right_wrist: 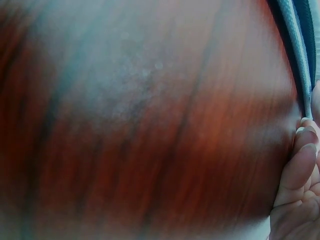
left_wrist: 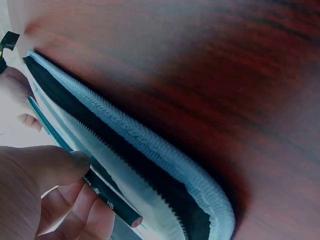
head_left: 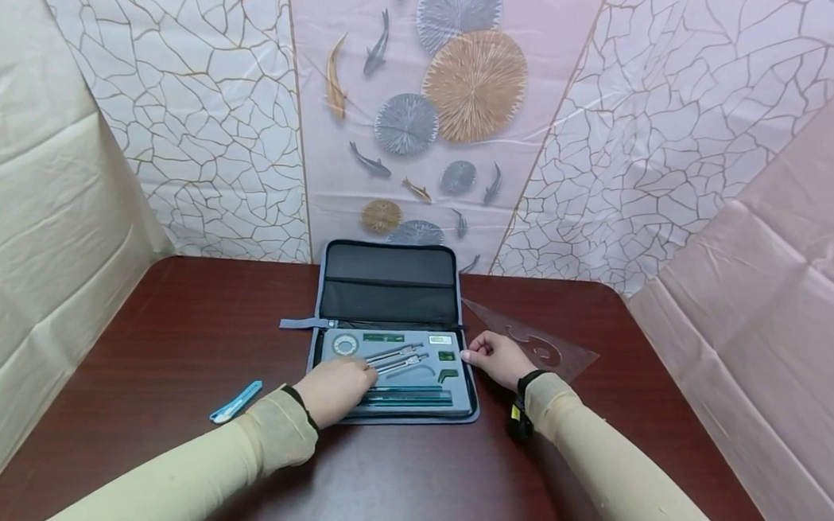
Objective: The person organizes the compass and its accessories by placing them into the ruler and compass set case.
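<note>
My left hand (head_left: pixel 335 389) lies over the near-left part of the open case (head_left: pixel 397 405), thumb and fingers pinching a dark green HB pencil (left_wrist: pixel 107 197), which the left wrist view shows held just above the tray by the zipper edge. The pencil sits among the long green pieces along the case's near edge. My right hand (head_left: pixel 498 357) is at the case's right rim, fingers loosely curled, fingertips touching the zipper edge (right_wrist: pixel 300 75), bracing it rather than gripping anything.

I judge the step in hand to be getting the pencil out of its slot; the next move calls for a clean lift, straight up, so it does not snag the two compasses (head_left: pixel 397 359) lying just beyond my knuckles, while the right hand keeps the case from sliding on the table (head_left: pixel 177 331).

Farther in the tray lies a round protractor (head_left: pixel 345 345), then the black lid (head_left: pixel 387 282) stands open against the wall. A clear curve template (head_left: pixel 537 341) lies right of the case, a blue cutter (head_left: pixel 235 401) well to its left
</note>
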{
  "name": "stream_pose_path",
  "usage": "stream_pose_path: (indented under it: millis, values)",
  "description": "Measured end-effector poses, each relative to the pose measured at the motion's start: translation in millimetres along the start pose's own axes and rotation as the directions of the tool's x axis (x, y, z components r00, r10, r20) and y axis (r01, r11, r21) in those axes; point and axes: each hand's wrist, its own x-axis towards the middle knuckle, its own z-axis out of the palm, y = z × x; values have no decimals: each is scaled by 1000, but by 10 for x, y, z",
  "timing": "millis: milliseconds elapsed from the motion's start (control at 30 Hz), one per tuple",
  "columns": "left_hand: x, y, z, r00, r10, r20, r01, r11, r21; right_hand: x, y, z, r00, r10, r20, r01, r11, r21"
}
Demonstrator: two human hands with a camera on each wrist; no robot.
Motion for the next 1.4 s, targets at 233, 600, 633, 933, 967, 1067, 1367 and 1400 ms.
stream_pose_path:
  millis: [233,600,633,933,967,1067,1367,1400]
  values:
    - [43,57,43,999,30,-15,-29,997,69,-14,-13,-3,1000,-4,2,4,1000,2]
    - [58,129,112,995,53,-82,-44,993,107,-23,-15,-18,1000,7,15,-7,1000,5]
    - [56,134,120,995,53,-88,-43,993,112,-20,-14,-20,1000,6,16,-6,1000,7]
    - [29,171,188,994,51,-98,-34,985,171,-16,-12,-27,1000,-7,12,7,1000,-1]
    - [24,175,186,994,49,-97,-32,984,174,-16,-14,-28,1000,-8,10,8,1000,-1]
    - [11,182,184,994,53,-91,-35,982,183,-17,-21,-27,1000,-9,7,9,1000,-4]
    - [-44,179,214,987,99,-124,-69,972,226,-14,-6,-16,1000,0,7,0,1000,-9]
    - [-53,184,216,986,107,-127,-75,969,234,-13,-3,-14,1000,2,8,-2,1000,-9]
